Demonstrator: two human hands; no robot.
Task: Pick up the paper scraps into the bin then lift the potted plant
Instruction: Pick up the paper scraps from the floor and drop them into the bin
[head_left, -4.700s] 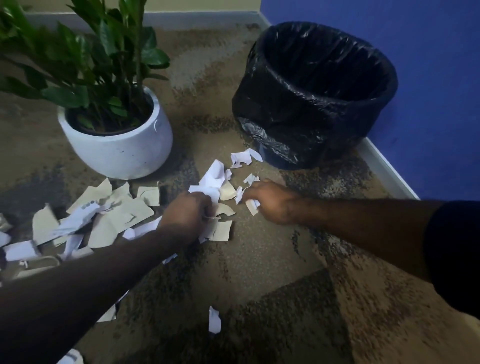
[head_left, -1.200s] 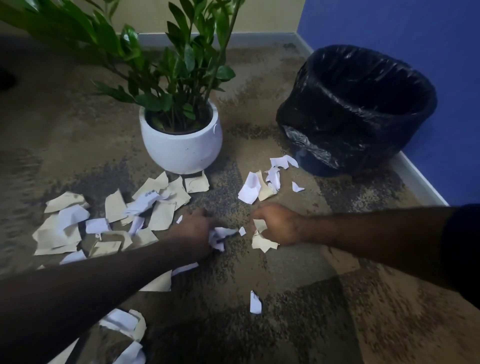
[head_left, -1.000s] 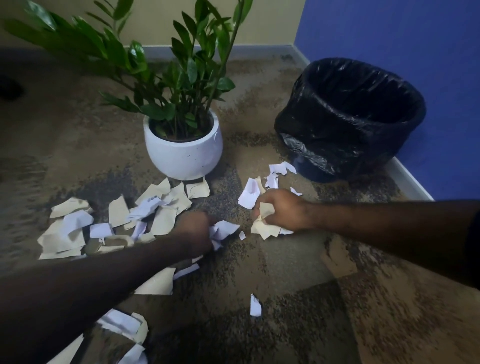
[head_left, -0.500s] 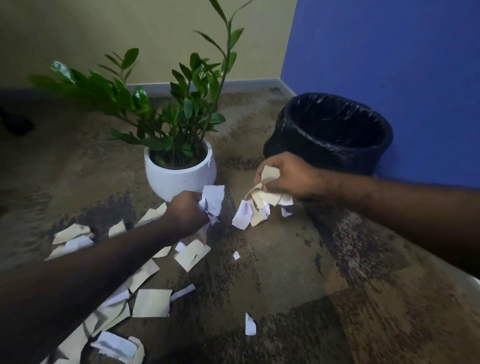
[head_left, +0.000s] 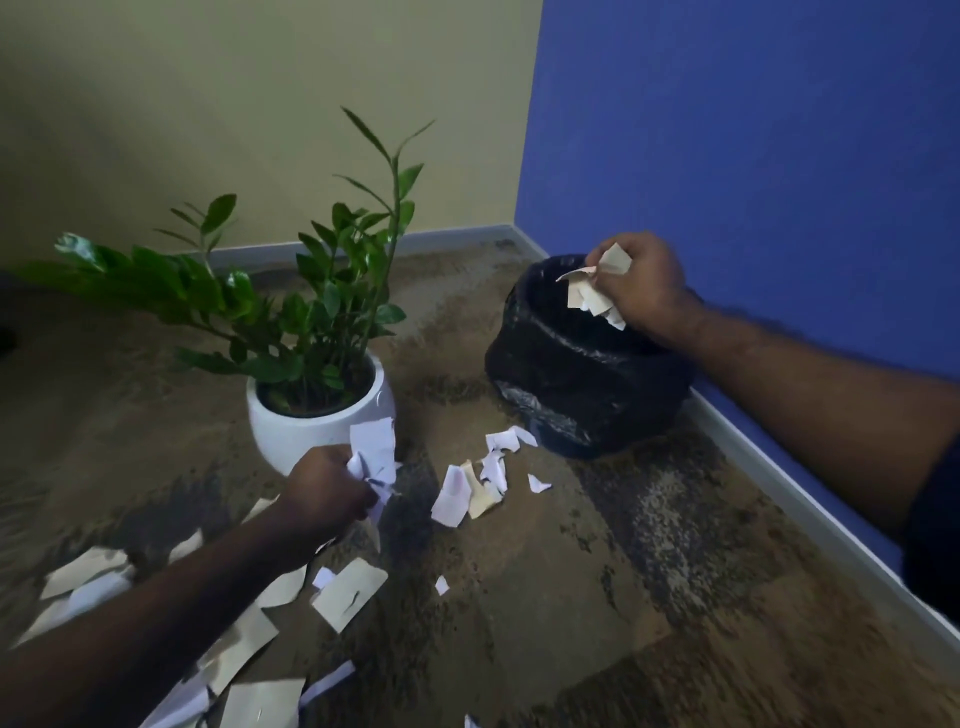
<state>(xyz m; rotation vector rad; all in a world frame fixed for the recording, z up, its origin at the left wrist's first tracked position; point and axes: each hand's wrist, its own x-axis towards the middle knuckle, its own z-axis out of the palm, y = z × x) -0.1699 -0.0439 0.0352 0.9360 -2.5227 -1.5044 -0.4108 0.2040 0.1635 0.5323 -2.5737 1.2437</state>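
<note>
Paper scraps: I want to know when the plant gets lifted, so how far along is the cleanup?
Early. Nothing visibly binned yet. In hand: the right hand holds a bunch of scraps over the black bin; the left hand grips white scraps low by the potted plant. Left: many loose scraps on the carpet, then the lift.

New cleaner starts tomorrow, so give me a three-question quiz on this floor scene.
1. True or false: the right hand holds scraps over the bin.
2. What does the left hand grip? A) leaves B) white scraps C) the pot
3. Fill in: the plant stands in a ___ pot.

Key: 1 true; 2 B; 3 white.
</note>
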